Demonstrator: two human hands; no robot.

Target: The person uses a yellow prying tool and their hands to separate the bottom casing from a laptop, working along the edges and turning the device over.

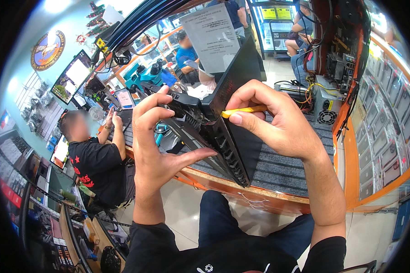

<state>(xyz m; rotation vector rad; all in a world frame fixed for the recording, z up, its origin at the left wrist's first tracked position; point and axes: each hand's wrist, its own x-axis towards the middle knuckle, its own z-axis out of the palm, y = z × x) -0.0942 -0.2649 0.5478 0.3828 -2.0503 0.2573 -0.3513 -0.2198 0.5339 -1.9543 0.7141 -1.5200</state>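
The black laptop is held tilted on edge above the table. The left hand grips its vented lower shell, fingers curled over the edge. The right hand pinches a yellow pry tool at the seam. The laptop looks stiff and moderately heavy, with probably brittle plastic clips; it is best held by the edges.

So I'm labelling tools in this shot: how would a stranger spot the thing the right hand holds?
Start at the black laptop held tilted up at the picture's centre. The right hand pinches a thin yellow pry tool against its seam. It is the only bright yellow strip there; the left hand grips only the black casing.
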